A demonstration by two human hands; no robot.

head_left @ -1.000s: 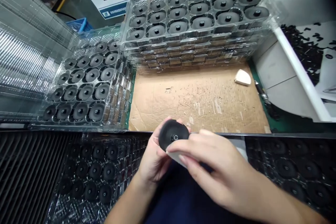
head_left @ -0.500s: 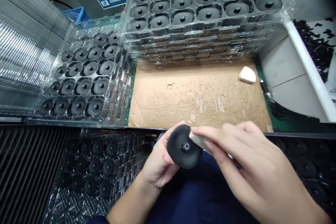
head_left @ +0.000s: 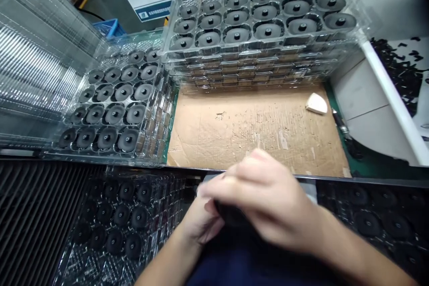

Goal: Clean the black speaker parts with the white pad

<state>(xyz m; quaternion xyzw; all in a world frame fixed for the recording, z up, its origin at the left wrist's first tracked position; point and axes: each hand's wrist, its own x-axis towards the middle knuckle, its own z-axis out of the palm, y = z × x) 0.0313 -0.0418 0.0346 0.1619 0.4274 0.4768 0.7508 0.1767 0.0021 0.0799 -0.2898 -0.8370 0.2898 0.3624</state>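
Note:
My left hand (head_left: 201, 219) is closed on a black round disc (head_left: 231, 214) with a low rim, held in front of my dark blue clothing. Only a dark lower part of the disc shows; its face and centre stub are covered. My right hand (head_left: 268, 192) lies across the top of the disc, blurred by motion, with its fingers bent over towards my left hand. The small white pad that it pinched a moment earlier is hidden behind the fingers. Beyond both hands lies a cardboard sheet (head_left: 201, 134), scuffed and flecked with bits.
Stacked clear trays of black discs stand at the back (head_left: 268, 31) and left (head_left: 114, 114). Darker trays (head_left: 117, 219) sit below the bench edge. A white wedge (head_left: 317, 103) and a dark pen-like tool (head_left: 342, 125) lie right, beside a white bin (head_left: 385, 85) near small black pieces (head_left: 398, 71).
My right hand has swung left and up over the disc, covering its face and the white pad. My left hand stays nearly in place. The view has shifted slightly, so the bench appears lower.

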